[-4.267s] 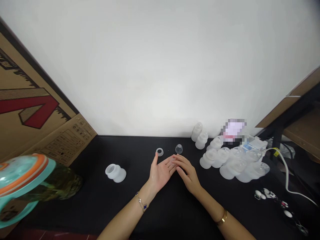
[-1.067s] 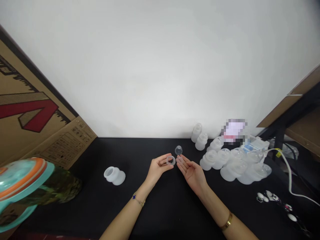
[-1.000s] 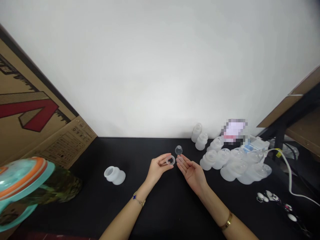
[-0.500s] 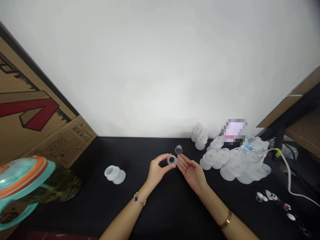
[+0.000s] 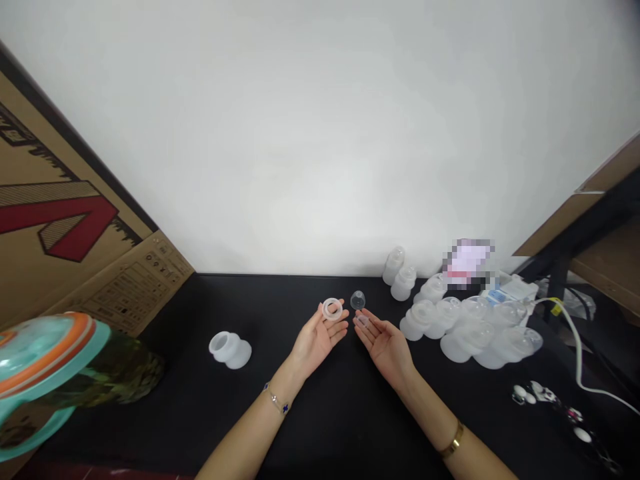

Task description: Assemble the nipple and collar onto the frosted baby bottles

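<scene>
At lower centre both hands lie palm up, unclenched, over the black tabletop [image 5: 340, 427]. The left hand [image 5: 316, 338], which pinched the translucent white plastic ring [image 5: 333, 309] moments ago, now lets it rest loose on its fingertips, apart from the right hand [image 5: 383, 341], whose fingers carry a small clear plastic piece [image 5: 363, 321]; the parts look unjoined. At far left, the brown cardboard box [image 5: 75, 227] bears a red arrow; its print is unreadable.

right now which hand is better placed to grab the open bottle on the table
Probably left: the left hand lies nearer the open bottle; the right hand would cross over it.
</scene>
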### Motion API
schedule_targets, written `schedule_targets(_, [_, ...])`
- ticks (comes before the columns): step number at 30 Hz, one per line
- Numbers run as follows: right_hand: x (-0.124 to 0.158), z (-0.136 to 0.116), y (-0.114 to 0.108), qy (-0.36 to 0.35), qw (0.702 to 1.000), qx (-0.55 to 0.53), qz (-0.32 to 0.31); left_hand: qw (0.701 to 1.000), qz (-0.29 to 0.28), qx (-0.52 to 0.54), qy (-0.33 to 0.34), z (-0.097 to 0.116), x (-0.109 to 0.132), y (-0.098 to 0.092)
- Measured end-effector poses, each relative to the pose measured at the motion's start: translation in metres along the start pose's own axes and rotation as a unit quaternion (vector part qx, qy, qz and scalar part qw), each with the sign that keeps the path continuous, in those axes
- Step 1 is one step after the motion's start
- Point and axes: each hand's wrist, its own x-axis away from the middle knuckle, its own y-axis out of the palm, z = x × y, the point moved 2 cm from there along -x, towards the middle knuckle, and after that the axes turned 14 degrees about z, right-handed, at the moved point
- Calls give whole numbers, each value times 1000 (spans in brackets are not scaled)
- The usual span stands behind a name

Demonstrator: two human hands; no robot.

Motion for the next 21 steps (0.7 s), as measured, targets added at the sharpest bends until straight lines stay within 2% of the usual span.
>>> schedule_targets(4, [-1,0,-1,-4,1000,-2,1,997,-5,60,-47,-2,2,-1])
schedule_targets(12, [-1,-2,0,-4,1000,-12,14,996,18,72,-48,-5,2,1])
schedule_targets(17, [0,-2,0,-2,1000,-14,12,998,18,61,-22,-6,-1,-3])
schedule_targets(21, [0,-2,-1,-6,1000,-17,8,998,4,25,57,-9,-4,-5])
